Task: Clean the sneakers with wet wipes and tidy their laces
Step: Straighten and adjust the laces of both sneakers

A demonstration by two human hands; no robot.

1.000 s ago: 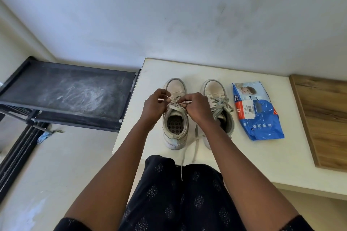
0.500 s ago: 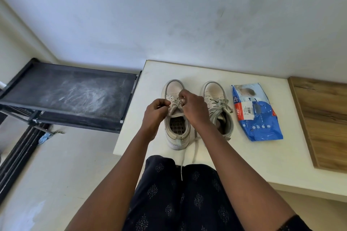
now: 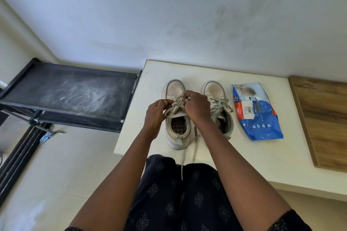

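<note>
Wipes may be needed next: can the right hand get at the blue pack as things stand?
Probably yes, once the right hand drops the lace: only the low other sneaker lies between it and the wipes pack.

I count two sneakers at center, left sneaker (image 3: 173,89) and right sneaker (image 3: 214,89), each with one lace (image 3: 175,116); two hands, left hand (image 3: 155,114) and right hand (image 3: 196,108); one wipes pack (image 3: 257,118) at right; one rack (image 3: 71,92) at left.
</note>
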